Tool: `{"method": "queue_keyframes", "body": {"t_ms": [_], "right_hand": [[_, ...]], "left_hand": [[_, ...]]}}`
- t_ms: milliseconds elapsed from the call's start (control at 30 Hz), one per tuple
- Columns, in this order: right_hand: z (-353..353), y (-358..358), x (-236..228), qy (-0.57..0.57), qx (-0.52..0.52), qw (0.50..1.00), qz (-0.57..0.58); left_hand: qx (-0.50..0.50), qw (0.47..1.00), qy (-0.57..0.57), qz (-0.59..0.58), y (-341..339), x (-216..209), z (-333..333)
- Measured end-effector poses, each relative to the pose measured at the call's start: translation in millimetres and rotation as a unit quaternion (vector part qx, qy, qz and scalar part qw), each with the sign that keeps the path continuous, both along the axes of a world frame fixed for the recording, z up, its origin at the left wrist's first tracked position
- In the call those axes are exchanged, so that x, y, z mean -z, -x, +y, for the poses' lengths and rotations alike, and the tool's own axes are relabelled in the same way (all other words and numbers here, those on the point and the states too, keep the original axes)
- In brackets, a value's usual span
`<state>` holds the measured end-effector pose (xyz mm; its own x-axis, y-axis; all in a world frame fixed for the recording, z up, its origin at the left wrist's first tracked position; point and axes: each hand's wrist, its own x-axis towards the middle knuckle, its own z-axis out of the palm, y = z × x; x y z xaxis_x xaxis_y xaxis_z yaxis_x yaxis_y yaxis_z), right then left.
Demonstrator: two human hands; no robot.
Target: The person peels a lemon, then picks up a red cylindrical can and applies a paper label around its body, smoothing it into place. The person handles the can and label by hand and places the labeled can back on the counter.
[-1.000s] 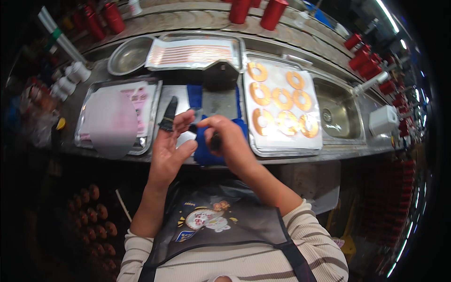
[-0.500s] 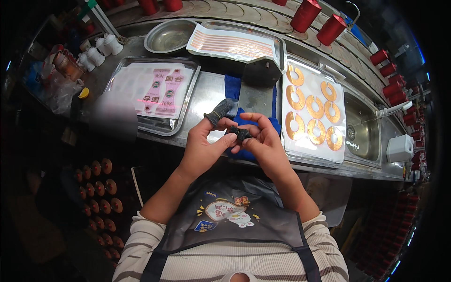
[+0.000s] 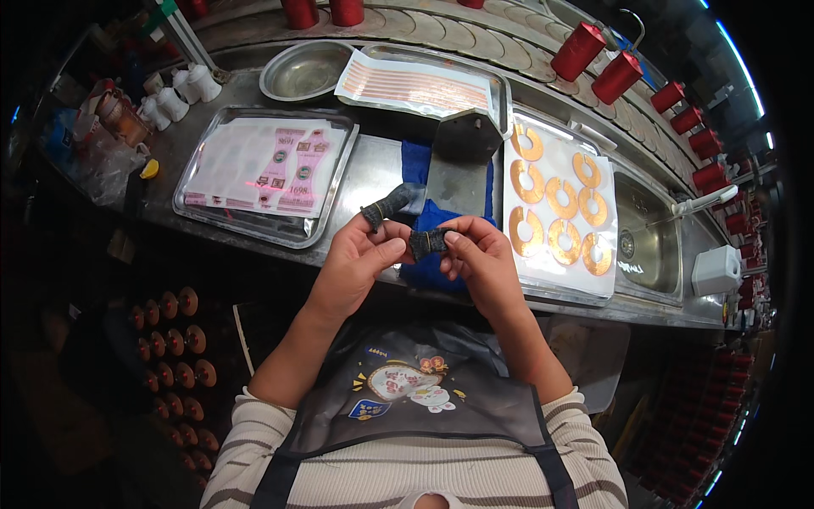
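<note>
Above the counter's front edge, my left hand point(image 3: 360, 259) and my right hand point(image 3: 485, 259) hold a short black fabric finger sleeve point(image 3: 428, 243) between them. A light band runs around its middle. Thumb and fingers pinch it from both sides. A second black finger sleeve point(image 3: 388, 208) covers my left index finger, which points up and away; it has a greyish tip and a band near its base. A blue cloth point(image 3: 441, 271) lies just behind and below my fingers, under a metal stand point(image 3: 462, 182) with an upright dark plate.
A metal tray point(image 3: 297, 237) with pink-printed labels lies left. Gold C-shaped labels point(image 3: 561, 242) lie on a white sheet at right, beside a sink point(image 3: 653, 246). Behind are a striped label sheet point(image 3: 420, 82), a metal bowl point(image 3: 305, 72) and a conveyor carrying red bottles point(image 3: 578, 51).
My hands have drawn slightly apart, and the small finger sleeve between them now shows more fully, stretched sideways. My right index finger has come down onto it. The red bottles have shifted right along the conveyor.
</note>
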<state>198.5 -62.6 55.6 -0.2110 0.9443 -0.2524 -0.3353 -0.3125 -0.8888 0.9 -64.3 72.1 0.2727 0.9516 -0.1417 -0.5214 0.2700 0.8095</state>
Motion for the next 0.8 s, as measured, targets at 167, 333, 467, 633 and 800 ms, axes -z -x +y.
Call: {"method": "queue_keyframes", "body": {"t_ms": [167,333,467,633,800], "right_hand": [[-0.2,1.9,0.1,0.001,-0.004,1.000,-0.007],[-1.6,1.5,-0.5,-0.037,0.016,0.998,-0.046],[-15.0,7.7,-9.9,-0.244,0.124,0.924,-0.268],[-12.4,15.5,-17.7,-0.211,0.031,0.964,-0.161],[-1.9,11.1,12.8,-0.114,0.027,0.993,-0.001]], "left_hand": [[-0.008,0.997,-0.033,0.069,2.5,14.1,-1.9],[-0.033,0.995,-0.029,0.092,-1.0,14.8,0.4],[-0.070,0.990,-0.052,0.108,-6.1,-2.5,2.0],[-0.059,0.990,-0.068,0.106,-17.2,-3.4,4.0],[-0.054,0.992,-0.077,0.084,-19.0,0.1,1.8]]}}
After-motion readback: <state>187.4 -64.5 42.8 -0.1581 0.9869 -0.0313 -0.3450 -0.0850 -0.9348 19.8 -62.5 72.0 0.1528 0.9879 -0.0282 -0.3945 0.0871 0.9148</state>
